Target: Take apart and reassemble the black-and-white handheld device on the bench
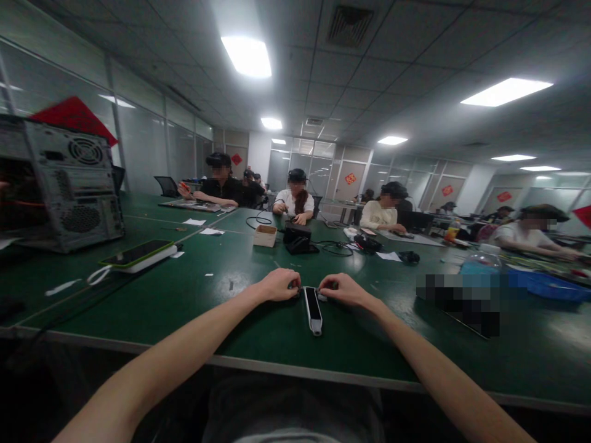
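A slim white handheld device [313, 311] with a long black screen lies on the green table in front of me, its narrow tip towards me. Just left of its far end, my left hand [282, 285] rests on the table with fingers curled together; a small dark thing seems to be at the fingertips, too unclear to name. On the other side, my right hand [345, 289] is closed in a pinch beside the device. A small pale thing shows under those fingertips, and its kind cannot be told.
An open computer case [69, 184] stands at left, near a white-cased device [143, 255] with a strap. Ahead are a small cardboard box [265, 236], a black stand [298, 237] and cables. A bottle [481, 261] and blue tray [549, 286] are at right. Several people sit around the tables.
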Demonstrator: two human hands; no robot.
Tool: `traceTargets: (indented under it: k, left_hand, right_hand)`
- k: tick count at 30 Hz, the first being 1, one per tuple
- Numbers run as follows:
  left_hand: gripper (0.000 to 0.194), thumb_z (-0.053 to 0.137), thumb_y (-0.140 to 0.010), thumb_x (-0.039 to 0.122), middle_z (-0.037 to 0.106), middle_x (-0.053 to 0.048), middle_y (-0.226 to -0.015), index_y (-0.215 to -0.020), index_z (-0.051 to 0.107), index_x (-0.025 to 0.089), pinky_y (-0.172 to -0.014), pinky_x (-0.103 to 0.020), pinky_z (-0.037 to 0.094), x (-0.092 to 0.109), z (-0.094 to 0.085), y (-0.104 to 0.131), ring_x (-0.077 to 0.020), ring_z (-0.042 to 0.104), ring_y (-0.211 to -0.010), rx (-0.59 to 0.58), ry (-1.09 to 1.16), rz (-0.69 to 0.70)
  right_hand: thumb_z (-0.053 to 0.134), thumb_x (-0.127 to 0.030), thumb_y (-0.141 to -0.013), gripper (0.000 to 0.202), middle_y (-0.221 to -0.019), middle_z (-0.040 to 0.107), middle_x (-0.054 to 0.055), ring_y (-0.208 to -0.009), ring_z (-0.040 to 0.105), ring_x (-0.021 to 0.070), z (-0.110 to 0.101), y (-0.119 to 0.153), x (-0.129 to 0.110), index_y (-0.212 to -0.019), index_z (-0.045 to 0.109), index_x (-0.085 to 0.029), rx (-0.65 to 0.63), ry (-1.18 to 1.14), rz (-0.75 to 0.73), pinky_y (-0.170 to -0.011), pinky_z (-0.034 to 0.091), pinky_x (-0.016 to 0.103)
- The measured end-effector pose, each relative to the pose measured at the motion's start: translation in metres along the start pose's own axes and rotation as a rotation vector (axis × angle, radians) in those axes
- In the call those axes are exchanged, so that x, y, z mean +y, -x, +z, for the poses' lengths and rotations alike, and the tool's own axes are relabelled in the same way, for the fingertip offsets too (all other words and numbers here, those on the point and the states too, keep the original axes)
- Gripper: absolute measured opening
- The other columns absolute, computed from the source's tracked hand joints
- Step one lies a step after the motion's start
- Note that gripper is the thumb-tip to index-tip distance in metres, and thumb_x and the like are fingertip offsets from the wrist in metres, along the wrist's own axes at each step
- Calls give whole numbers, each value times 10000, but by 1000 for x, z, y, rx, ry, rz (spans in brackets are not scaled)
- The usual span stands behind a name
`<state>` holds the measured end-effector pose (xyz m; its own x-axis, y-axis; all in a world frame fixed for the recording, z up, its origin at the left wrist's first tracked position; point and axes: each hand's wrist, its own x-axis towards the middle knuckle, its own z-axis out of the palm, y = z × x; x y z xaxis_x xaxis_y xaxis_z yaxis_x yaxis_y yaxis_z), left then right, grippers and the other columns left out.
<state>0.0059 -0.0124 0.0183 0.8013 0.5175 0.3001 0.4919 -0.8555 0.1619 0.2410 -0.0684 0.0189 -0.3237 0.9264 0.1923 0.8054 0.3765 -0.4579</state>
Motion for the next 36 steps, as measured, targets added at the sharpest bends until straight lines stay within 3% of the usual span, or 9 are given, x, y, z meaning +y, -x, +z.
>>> traceTargets:
  k: [12,18,26,32,36]
  left_hand:
    - [161,534,-770,220,650,-38,-863,-898,626,189,-686,-248,413,0,0,0,-179,587,-789,-3,6,2]
    - [160,530,-773,232,649,-41,-869,-896,623,188,-678,-246,407,1,-1,1,-178,586,-788,-9,11,-6]
    - [149,527,-780,232,653,-32,-851,-888,619,186,-682,-245,412,0,1,0,-174,589,-784,7,-10,23]
    - [164,527,-772,212,652,-27,-859,-904,620,185,-676,-231,415,1,0,1,-165,589,-784,-8,-33,4]
    - [156,526,-776,221,652,-21,-861,-900,615,186,-663,-229,413,0,0,1,-160,589,-777,-6,-24,12]
  right_hand:
    - [502,-369,-834,279,-867,668,38,-750,580,154,1,-1,2,-910,689,-176,-18,19,1,-658,431,254]
    - [520,-351,-821,242,-752,618,18,-656,534,129,4,-2,5,-900,643,-158,19,18,26,-592,406,238]
    - [489,-386,-850,293,-846,653,44,-733,561,150,5,-2,8,-903,680,-170,-15,48,-15,-649,421,257]
    - [485,-368,-847,278,-824,656,45,-713,560,149,8,-5,11,-914,655,-159,64,63,-27,-639,414,254]
    - [453,-368,-863,295,-825,663,41,-732,573,156,8,-5,12,-867,670,-168,47,67,-43,-657,415,260]
